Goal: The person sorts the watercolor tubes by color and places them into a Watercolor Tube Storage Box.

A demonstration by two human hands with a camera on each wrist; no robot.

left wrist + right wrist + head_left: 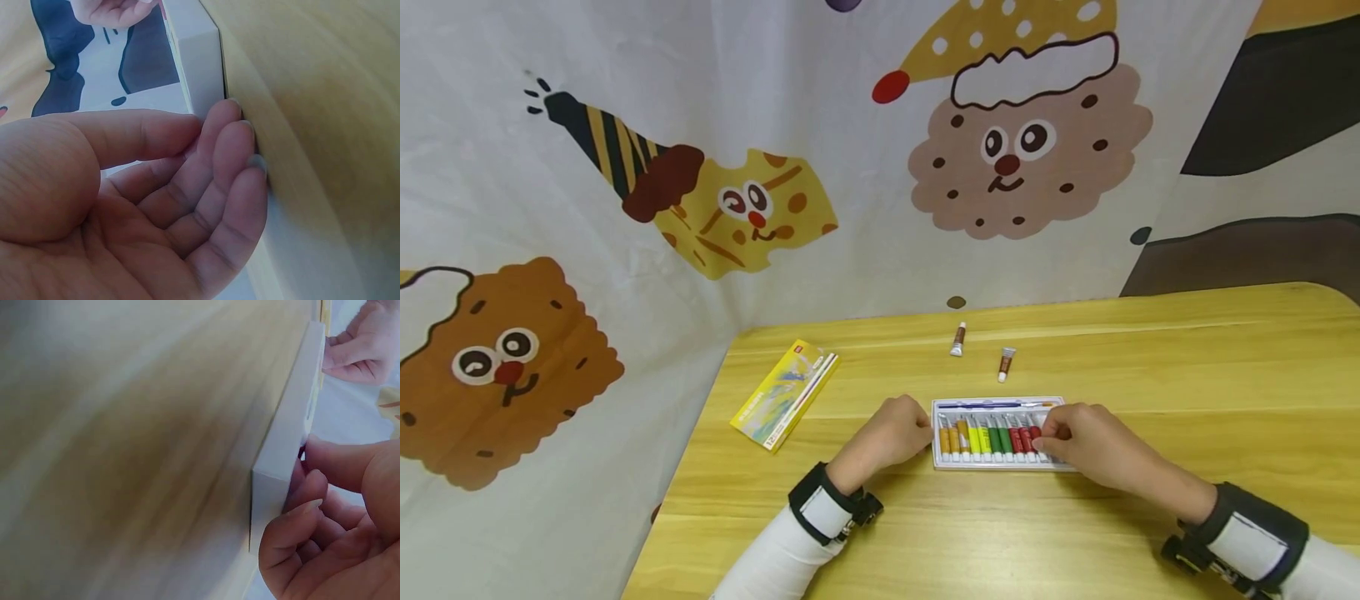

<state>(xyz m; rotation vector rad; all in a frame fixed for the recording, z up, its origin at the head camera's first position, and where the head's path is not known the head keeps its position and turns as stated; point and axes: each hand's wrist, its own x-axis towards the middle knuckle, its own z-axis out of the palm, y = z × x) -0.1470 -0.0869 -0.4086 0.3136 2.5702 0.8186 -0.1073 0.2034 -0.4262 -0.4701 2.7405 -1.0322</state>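
Note:
A white paint set tray (pixel 1000 466) lies on the table, holding a row of paint tubes in orange, yellow, green and red beneath a thin paintbrush (pixel 981 405). At the tray's left end, my left hand (pixel 895 432) pinches its edge; the left wrist view shows thumb and fingertips at the white box corner (pixel 197 56). Over the right end, my right hand (pixel 1093 442) pinches a dark red paint tube (pixel 1035 432) at the end of the row. The right wrist view shows the thumb over the tray wall (pixel 287 434), with the tube mostly hidden by fingers.
Two brown paint tubes, one farther back (pixel 958 339) and one nearer (pixel 1006 365), lie behind the tray. A yellow paint box (pixel 786 394) rests at the table's left side. A cartoon-printed cloth (pixel 865 208) hangs along the back and left table edges.

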